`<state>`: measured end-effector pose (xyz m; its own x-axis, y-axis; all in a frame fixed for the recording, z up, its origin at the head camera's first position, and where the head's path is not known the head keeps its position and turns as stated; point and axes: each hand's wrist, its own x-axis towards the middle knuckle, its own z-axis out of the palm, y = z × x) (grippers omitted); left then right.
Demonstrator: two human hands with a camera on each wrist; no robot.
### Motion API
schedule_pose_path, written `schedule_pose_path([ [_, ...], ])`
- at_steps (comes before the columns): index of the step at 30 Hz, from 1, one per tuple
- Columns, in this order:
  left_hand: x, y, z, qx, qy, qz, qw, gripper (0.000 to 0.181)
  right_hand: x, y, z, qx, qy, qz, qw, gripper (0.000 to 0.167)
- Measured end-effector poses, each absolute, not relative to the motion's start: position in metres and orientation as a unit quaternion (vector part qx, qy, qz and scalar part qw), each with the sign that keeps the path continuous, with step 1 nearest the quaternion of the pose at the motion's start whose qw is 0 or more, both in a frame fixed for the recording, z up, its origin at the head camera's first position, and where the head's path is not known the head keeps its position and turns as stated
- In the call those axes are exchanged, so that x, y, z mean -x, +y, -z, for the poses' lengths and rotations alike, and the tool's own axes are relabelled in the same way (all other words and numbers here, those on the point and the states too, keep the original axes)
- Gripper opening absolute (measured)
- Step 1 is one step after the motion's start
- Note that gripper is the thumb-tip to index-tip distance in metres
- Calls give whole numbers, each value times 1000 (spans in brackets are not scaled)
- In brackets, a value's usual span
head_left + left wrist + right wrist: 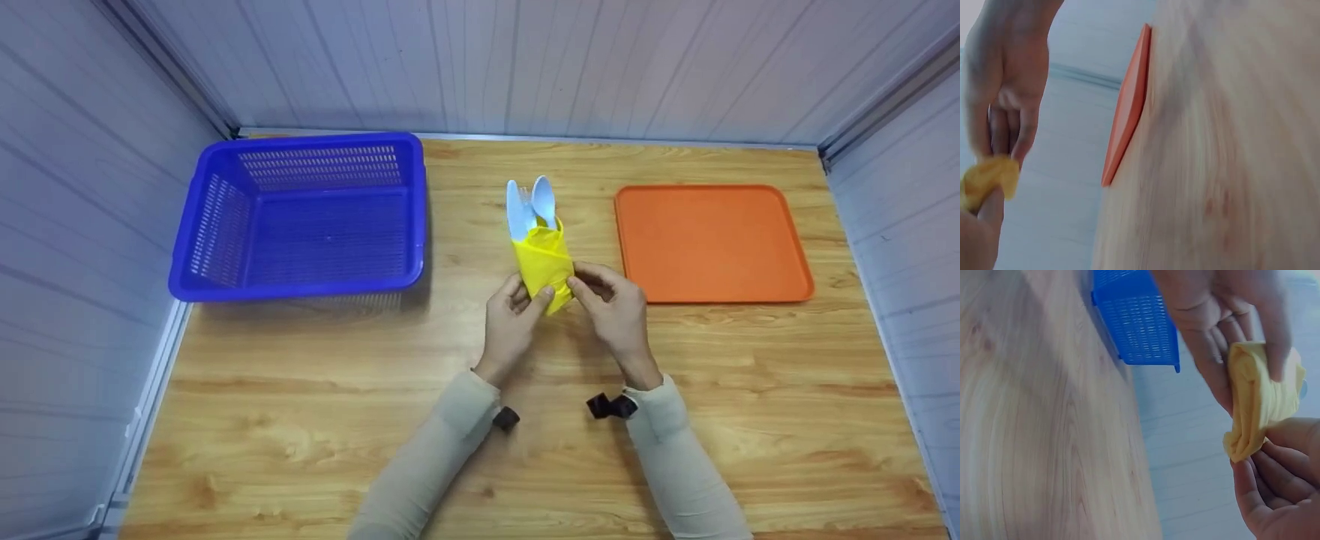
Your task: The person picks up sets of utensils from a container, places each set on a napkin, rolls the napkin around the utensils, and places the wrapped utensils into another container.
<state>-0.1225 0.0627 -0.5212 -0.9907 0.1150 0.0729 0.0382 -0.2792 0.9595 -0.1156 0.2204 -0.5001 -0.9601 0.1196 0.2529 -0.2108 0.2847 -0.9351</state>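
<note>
A yellow napkin is folded round a pale blue plastic knife, a fork and a spoon, whose upper ends stick out at the top. My left hand pinches the lower left of the napkin, thumb on top. On the lower right edge my right hand pinches the same napkin between thumb and fingers. In the right wrist view the napkin's folded bottom layers show between both hands. The left wrist view has only a bit of the napkin at its edge.
A blue plastic basket with slotted walls stands at the back left of the wooden table. An orange tray lies flat to the right of the hands. Pale panel walls enclose the table at the back and sides.
</note>
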Motion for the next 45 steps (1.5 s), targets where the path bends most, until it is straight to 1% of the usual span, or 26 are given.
schedule_pose_path([
  [7, 144, 40, 522, -126, 580, -791, 149, 40, 114, 233, 499, 11, -707, -707, 34, 24],
  [9, 149, 36, 522, -138, 570, -789, 184, 42, 113, 235, 500, 11, -677, -735, 22, 23],
  [12, 154, 33, 522, -142, 546, -794, 228, 45, 111, 235, 503, 5, -641, -767, 21, 20],
  [15, 156, 33, 521, -138, 530, -799, 248, 47, 110, 234, 505, 2, -627, -778, 29, 17],
  [19, 157, 34, 521, -135, 534, -797, 248, 46, 109, 232, 507, 12, -626, -779, 40, 17],
  [22, 155, 37, 520, -129, 546, -794, 236, 47, 108, 232, 508, 21, -629, -775, 48, 17],
  [28, 149, 44, 520, -111, 588, -780, 182, 48, 106, 229, 510, 21, -628, -776, 53, 20],
  [32, 147, 47, 520, -93, 604, -776, 158, 50, 106, 227, 512, 18, -624, -779, 53, 20],
  [42, 147, 44, 516, -95, 613, -772, 138, 48, 106, 221, 512, 24, -599, -800, 30, 20],
  [45, 148, 40, 511, -93, 624, -764, 131, 47, 107, 219, 509, 9, -593, -805, 21, 21],
])
